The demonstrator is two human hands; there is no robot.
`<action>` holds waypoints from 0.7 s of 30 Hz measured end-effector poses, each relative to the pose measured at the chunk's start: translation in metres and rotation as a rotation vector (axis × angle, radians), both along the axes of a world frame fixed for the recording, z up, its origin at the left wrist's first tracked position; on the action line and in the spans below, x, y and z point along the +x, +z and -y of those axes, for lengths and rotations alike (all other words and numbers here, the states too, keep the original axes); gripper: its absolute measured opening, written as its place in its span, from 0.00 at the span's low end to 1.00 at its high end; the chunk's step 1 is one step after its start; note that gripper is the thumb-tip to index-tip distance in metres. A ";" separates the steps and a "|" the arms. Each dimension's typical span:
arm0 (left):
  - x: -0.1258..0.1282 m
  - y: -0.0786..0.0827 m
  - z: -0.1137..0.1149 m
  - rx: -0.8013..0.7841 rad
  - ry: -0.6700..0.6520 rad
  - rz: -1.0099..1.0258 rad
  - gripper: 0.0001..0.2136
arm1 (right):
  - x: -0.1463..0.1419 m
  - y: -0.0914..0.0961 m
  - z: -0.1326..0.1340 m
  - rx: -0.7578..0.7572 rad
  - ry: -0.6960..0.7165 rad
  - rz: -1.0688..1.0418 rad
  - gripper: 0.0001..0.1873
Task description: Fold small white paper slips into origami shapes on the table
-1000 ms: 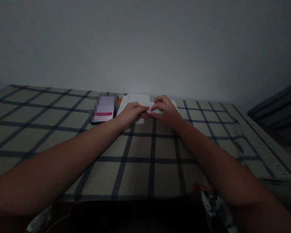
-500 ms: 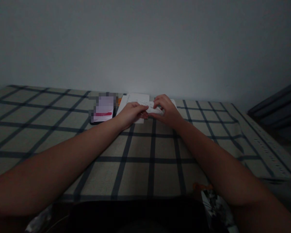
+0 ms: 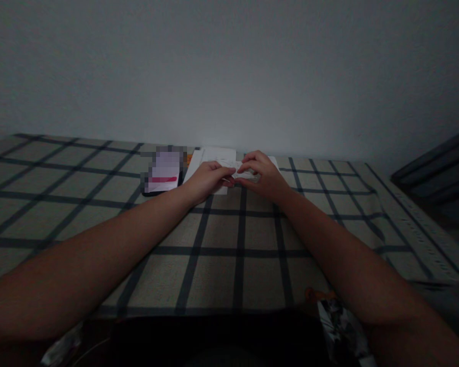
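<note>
My left hand [image 3: 208, 179] pinches a small piece of folded white paper [image 3: 248, 177] between thumb and fingers. From the other side my right hand [image 3: 265, 176] curls round the paper's right end, its thumb below and its fingertips above, close to my left fingertips. Faint marks show on the paper, though the dim light blurs them. Beneath and behind both hands lie white sheets [image 3: 219, 153], partly covered by my fingers.
A phone [image 3: 164, 171] with its screen lit lies left of the sheets, partly pixelated. Something orange [image 3: 189, 159] peeks out beside it. A checked cloth [image 3: 222, 234] covers the table, and a plain wall [image 3: 229, 76] rises behind. Dark slats [image 3: 439, 173] stand at right.
My right fingers have shifted slightly left and lower over the paper, closer to my left hand. My left hand, the phone and the sheets stay practically in place.
</note>
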State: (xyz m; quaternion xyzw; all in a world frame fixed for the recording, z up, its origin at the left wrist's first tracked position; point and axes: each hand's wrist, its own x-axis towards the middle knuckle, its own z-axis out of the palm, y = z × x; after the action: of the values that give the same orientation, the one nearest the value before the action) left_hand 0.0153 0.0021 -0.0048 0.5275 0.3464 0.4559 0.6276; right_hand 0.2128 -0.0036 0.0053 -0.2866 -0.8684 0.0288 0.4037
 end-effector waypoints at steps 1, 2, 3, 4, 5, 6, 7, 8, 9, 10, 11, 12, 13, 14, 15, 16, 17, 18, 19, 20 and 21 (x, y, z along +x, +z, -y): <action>0.000 0.000 0.000 0.004 0.000 0.007 0.10 | 0.000 0.000 0.000 0.005 0.000 -0.001 0.10; 0.000 0.000 0.000 0.007 0.000 0.013 0.10 | 0.000 0.000 0.001 0.009 -0.001 0.000 0.10; 0.000 0.000 0.001 0.009 0.002 0.017 0.10 | -0.001 0.001 0.001 0.009 -0.002 0.001 0.10; 0.000 0.000 0.001 0.010 0.003 0.016 0.10 | -0.001 0.001 0.002 0.008 -0.004 0.004 0.10; 0.001 0.001 0.001 0.011 0.004 0.007 0.10 | -0.001 0.001 0.002 0.005 -0.005 0.007 0.09; 0.001 0.001 0.002 0.012 0.005 -0.007 0.10 | -0.001 0.002 0.003 0.000 -0.006 0.011 0.09; 0.001 0.002 0.002 0.011 0.005 -0.025 0.09 | -0.001 0.002 0.003 -0.004 -0.007 0.013 0.09; 0.001 0.002 0.002 0.012 0.007 -0.046 0.09 | -0.001 0.002 0.003 -0.007 -0.007 0.018 0.09; 0.001 0.003 0.002 0.012 0.013 -0.066 0.08 | -0.001 0.002 0.003 -0.008 -0.007 0.019 0.08; 0.001 0.003 0.003 0.013 0.016 -0.085 0.08 | -0.001 0.002 0.003 -0.007 -0.008 0.021 0.08; 0.001 0.003 0.003 0.016 0.020 -0.100 0.08 | -0.001 0.002 0.003 -0.005 -0.008 0.023 0.08; 0.001 0.003 0.003 0.021 0.020 -0.113 0.07 | 0.000 0.002 0.003 -0.001 -0.008 0.022 0.08; 0.001 0.003 0.003 0.029 0.022 -0.121 0.07 | 0.000 0.001 0.003 0.002 -0.005 0.021 0.07; 0.001 0.003 0.003 0.038 0.025 -0.123 0.06 | 0.000 0.001 0.002 0.005 -0.002 0.020 0.07; 0.000 0.002 0.002 0.048 0.025 -0.126 0.06 | 0.000 0.001 0.002 0.007 0.002 0.019 0.07; 0.000 0.002 0.002 0.055 0.027 -0.129 0.06 | 0.000 0.001 0.002 0.006 0.003 0.018 0.07; 0.000 0.001 0.002 0.059 0.031 -0.131 0.06 | 0.000 0.001 0.002 0.005 0.002 0.017 0.07; 0.000 0.001 0.001 0.059 0.031 -0.130 0.07 | 0.000 0.001 0.002 0.005 -0.003 0.017 0.07; -0.001 0.000 0.001 0.057 0.026 -0.126 0.08 | 0.000 0.001 0.002 0.006 -0.010 0.018 0.08; -0.001 0.000 0.000 0.055 0.015 -0.115 0.09 | 0.000 0.001 0.002 0.010 -0.017 0.016 0.09; -0.001 -0.001 0.000 0.054 0.002 -0.097 0.10 | 0.000 0.001 0.002 0.013 -0.024 0.014 0.09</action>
State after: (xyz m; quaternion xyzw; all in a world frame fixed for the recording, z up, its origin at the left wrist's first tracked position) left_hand 0.0144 0.0021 -0.0056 0.5654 0.3645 0.4396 0.5952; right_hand 0.2130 -0.0052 0.0065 -0.2945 -0.8680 0.0165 0.3995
